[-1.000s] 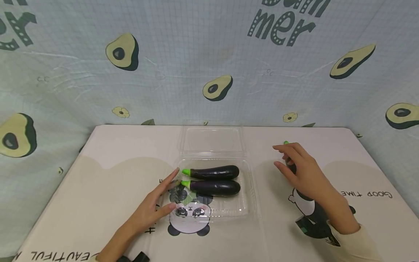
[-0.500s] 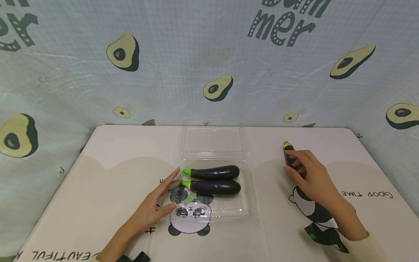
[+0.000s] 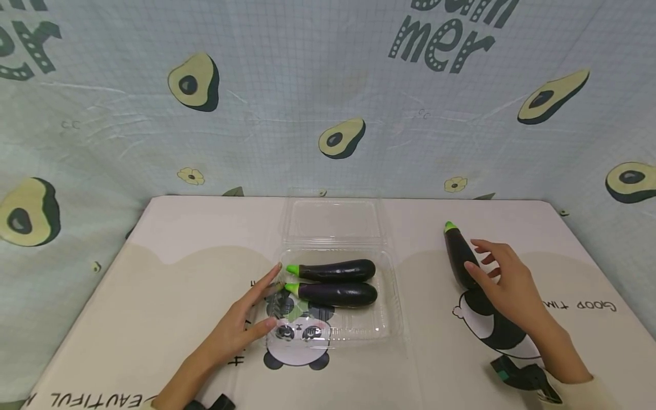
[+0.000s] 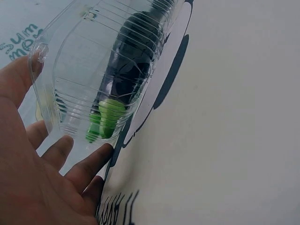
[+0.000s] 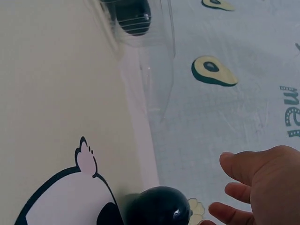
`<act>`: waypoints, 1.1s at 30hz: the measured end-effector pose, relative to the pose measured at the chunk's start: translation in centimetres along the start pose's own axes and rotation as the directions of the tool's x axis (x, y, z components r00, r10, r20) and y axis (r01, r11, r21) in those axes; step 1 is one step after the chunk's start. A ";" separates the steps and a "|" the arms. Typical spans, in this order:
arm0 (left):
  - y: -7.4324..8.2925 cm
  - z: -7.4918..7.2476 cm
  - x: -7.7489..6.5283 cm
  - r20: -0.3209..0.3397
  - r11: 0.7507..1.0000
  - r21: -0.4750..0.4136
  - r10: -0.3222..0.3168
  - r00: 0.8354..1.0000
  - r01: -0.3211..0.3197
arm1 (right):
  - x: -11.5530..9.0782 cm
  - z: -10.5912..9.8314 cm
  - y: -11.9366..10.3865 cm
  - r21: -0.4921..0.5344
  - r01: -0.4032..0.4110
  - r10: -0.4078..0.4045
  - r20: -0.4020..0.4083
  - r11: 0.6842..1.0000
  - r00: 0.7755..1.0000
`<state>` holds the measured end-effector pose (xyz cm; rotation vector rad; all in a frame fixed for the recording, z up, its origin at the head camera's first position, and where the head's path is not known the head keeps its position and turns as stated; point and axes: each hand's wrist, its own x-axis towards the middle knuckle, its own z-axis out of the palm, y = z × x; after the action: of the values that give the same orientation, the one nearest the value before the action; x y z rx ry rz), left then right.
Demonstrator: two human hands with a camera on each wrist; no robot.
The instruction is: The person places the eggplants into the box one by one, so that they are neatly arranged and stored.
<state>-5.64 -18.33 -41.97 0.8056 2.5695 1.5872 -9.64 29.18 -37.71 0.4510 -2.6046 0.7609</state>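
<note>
Two dark purple eggplants, a far one (image 3: pixel 337 270) and a near one (image 3: pixel 336 294), lie side by side in a clear plastic clamshell container (image 3: pixel 392 319), green stems to the left. The container's lid (image 3: pixel 333 219) is folded back. My left hand (image 3: pixel 237 322) rests along its left side; the left wrist view shows the thumb at the rim and fingertips (image 4: pixel 107 151) beside the wall. On the table at right lies another eggplant (image 3: pixel 458 256), green end pointing away. My right hand (image 3: pixel 507 285) hovers just right of it, fingers loosely bent and holding nothing, covering its lower end in the head view.
The table (image 3: pixel 205 225) has a light cover printed with pandas and lettering. A cloth backdrop (image 3: pixel 266 85) with avocado prints stands behind it. A black device (image 3: pixel 525 376) sits by my right wrist, another (image 3: pixel 220 402) by my left.
My right hand has moved right and toward me, off the eggplant at right, uncovering more of it. That eggplant has stayed in place. The left hand and the container look unchanged.
</note>
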 end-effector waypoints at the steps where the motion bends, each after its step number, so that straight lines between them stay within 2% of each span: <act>1: 0.0 0.0 0.0 0.001 1.000 -0.001 0.002 1.000 -0.002 | -0.1 0.0 0.1 0.002 -0.011 0.011 0.003 1.000 1.000; 13: -0.3 0.1 0.0 0.013 1.000 0.006 0.028 1.000 -0.028 | -0.7 0.8 1.6 0.010 -0.109 0.108 0.048 0.994 0.993; 23: -0.2 0.1 0.0 0.014 1.000 -0.006 0.020 1.000 -0.019 | -1.0 1.1 1.9 0.023 -0.158 0.155 0.098 0.987 0.983; 28: -0.3 0.1 0.0 0.011 1.000 0.010 0.027 1.000 -0.027 | -0.9 1.2 1.8 0.013 -0.204 0.200 0.148 0.979 0.969; 33: -0.4 0.1 -0.1 0.011 0.999 0.021 0.040 0.999 -0.040 | -0.7 1.3 1.6 0.016 -0.268 0.257 0.224 0.963 0.940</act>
<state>-5.75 -18.48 -42.39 0.8697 2.5840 1.5641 -10.00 29.89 -39.76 0.2105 -2.8989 0.9048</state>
